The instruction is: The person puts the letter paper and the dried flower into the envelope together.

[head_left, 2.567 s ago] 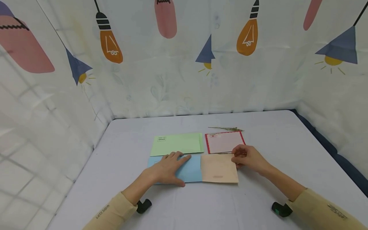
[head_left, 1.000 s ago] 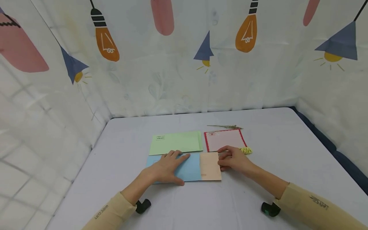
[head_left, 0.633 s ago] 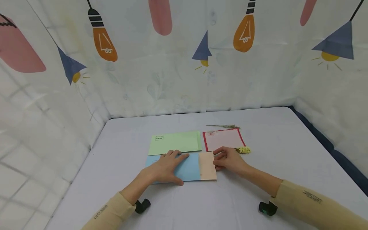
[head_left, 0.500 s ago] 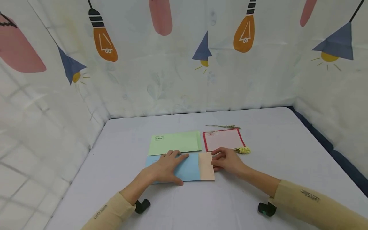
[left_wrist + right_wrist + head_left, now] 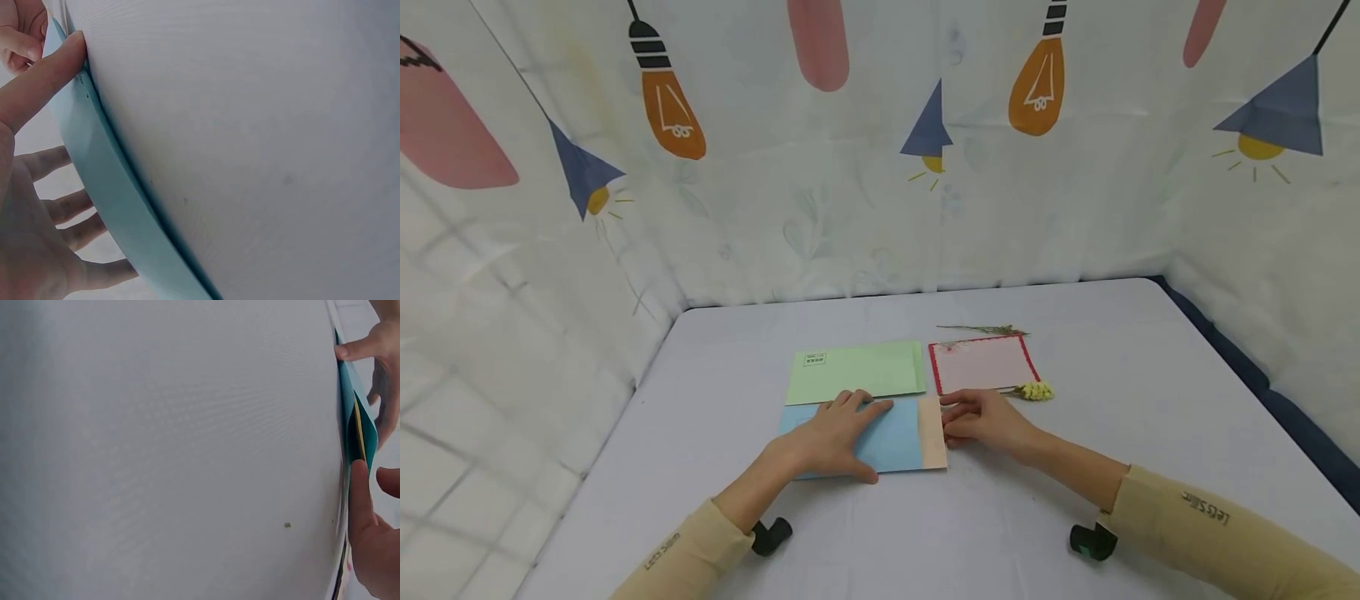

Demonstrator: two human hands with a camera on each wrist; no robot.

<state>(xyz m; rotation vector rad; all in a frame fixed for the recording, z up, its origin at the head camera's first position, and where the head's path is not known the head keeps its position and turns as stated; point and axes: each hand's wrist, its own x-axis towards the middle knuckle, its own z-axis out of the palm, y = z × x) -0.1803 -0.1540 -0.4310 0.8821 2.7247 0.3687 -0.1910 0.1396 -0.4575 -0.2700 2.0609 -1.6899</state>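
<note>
A light blue envelope (image 5: pixel 895 437) lies near the middle of the table, with a narrow strip of peach-coloured card (image 5: pixel 932 433) sticking out of its right end. My left hand (image 5: pixel 831 437) presses on the envelope, fingers spread over the top and thumb at the near edge. At the card's outer edge, the fingertips of my right hand (image 5: pixel 988 425) push against it. In the right wrist view, the envelope's mouth (image 5: pixel 365 428) gapes around the card's thin edge (image 5: pixel 359 425), with the right thumb at its end.
A green envelope (image 5: pixel 857 371) lies just beyond the blue one. To its right is a pink card with a red border (image 5: pixel 985 367). A yellow flower sprig (image 5: pixel 1036 391) lies by my right hand, and a dry green sprig (image 5: pixel 1000 330) lies farther back.
My right hand has moved left, sliding the peach card deeper into the blue envelope until only a strip shows. The yellow flower sprig has come into view. My left hand has stayed put.
</note>
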